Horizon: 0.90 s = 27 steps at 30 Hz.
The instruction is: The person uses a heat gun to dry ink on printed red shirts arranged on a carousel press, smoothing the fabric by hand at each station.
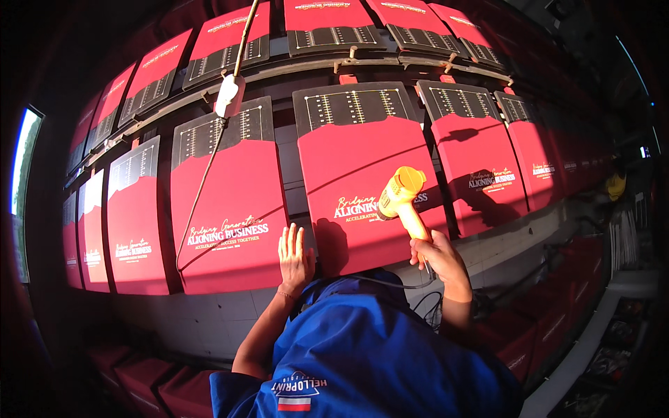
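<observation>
blue sleeve (362,348) nearest the lens | right hand (435,254) closed round the handle of a yellow heat gun (401,195), nozzle facing a red panel (369,188) | left hand (294,254) flat, fingers spread, holding nothing, pressed on that panel's lower left edge | rows of like red panels (230,209) around | progress: cannot tell which panels are finished

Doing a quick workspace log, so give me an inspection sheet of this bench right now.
Surface: pale sloped bench, sunlit.
Job's things: red printed panels in rows; centre panel under a yellow heat gun.
Clutter: red boxes below the bench.
Hands: left hand flat between two panels; right hand grips the heat gun's handle.
Cables: hanging cord with white plug block; black cable at the bench edge.
Surroundings: dim, bright window at left.
</observation>
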{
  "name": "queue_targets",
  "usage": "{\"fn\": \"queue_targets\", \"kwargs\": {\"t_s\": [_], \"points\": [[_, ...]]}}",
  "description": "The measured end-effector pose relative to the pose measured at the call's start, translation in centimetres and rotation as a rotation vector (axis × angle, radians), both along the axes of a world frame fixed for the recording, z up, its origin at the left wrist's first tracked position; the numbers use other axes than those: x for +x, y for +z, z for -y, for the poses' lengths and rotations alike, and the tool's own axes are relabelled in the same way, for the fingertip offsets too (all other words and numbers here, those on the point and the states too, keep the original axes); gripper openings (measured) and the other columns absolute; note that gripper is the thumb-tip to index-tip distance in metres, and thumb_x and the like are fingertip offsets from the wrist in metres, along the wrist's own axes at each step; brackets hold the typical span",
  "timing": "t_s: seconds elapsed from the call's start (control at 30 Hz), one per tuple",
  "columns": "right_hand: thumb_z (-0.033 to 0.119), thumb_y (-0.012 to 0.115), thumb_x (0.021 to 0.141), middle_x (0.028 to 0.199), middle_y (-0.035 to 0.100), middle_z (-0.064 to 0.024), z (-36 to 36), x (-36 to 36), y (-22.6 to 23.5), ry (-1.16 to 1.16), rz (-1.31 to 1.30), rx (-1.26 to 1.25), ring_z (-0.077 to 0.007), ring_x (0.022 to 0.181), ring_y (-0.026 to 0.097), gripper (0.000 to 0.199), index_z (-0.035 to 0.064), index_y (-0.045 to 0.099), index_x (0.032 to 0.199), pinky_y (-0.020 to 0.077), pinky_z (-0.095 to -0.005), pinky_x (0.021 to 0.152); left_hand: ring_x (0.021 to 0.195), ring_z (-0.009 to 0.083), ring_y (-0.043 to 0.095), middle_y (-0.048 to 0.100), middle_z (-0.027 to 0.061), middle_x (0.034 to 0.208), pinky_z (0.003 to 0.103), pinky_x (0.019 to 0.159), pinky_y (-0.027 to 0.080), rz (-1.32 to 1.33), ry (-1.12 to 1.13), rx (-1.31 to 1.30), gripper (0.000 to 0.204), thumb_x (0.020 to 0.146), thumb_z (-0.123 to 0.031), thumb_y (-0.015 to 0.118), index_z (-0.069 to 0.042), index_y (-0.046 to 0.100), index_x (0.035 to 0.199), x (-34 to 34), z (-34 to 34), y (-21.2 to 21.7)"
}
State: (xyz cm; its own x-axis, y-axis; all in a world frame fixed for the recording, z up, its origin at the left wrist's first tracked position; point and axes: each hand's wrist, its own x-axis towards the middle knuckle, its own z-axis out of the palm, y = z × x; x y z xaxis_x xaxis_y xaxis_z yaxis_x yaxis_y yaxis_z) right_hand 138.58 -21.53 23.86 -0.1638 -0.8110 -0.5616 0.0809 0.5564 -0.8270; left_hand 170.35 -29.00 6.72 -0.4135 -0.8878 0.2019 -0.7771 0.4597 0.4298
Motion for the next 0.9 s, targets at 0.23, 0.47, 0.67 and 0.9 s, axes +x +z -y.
{"fn": "queue_targets", "kwargs": {"t_s": [0.23, 0.47, 0.67, 0.9], "points": [[0.019, 0.064, 0.091, 0.069, 0.059, -0.0019, -0.9, -1.7, -0.3, -0.054, -0.006, -0.008, -0.0092, 0.059, 0.06, 0.018, 0.0023, 0.055, 0.092, 0.0461, -0.0231, 0.048, 0.145, 0.0393, 0.018, 0.023, 0.0242, 0.154, 0.05, 0.118, 0.015, 0.0, -0.123, 0.096, 0.066, 0.095, -0.03, 0.048, 0.006, 0.027, 0.146, -11.9, 5.3, -2.3], [0.018, 0.063, 0.091, 0.07, 0.059, -0.0017, -2.0, -3.1, -0.8, -0.083, 0.031, -0.068, -0.009, 0.059, 0.06, 0.018, 0.0025, 0.054, 0.093, 0.0462, -0.023, 0.048, 0.144, 0.0395, 0.019, 0.026, 0.0239, 0.153, 0.051, 0.118, 0.014, 0.112, -0.122, 0.077, 0.066, 0.097, -0.035, 0.044, 0.006, 0.028, 0.146, -13.5, 3.7, -2.7], [0.019, 0.065, 0.091, 0.072, 0.059, -0.0017, -2.5, -4.4, -1.7, -0.098, 0.022, -0.056, -0.0093, 0.059, 0.06, 0.019, 0.0031, 0.054, 0.093, 0.0461, -0.0228, 0.047, 0.143, 0.04, 0.022, 0.028, 0.0259, 0.152, 0.049, 0.118, 0.017, 0.09, -0.253, 0.07, 0.066, 0.096, -0.035, 0.047, 0.007, 0.03, 0.144, -12.4, -0.3, -1.4], [0.02, 0.065, 0.091, 0.072, 0.059, -0.0014, -2.7, -5.5, -1.7, -0.155, 0.048, -0.07, -0.0097, 0.059, 0.061, 0.02, 0.0037, 0.055, 0.094, 0.0458, -0.0233, 0.048, 0.145, 0.0387, 0.018, 0.024, 0.0245, 0.154, 0.049, 0.118, 0.013, 0.09, -0.049, 0.013, 0.068, 0.098, -0.038, 0.04, 0.007, 0.026, 0.147, -14.9, 8.1, -3.0]]}}
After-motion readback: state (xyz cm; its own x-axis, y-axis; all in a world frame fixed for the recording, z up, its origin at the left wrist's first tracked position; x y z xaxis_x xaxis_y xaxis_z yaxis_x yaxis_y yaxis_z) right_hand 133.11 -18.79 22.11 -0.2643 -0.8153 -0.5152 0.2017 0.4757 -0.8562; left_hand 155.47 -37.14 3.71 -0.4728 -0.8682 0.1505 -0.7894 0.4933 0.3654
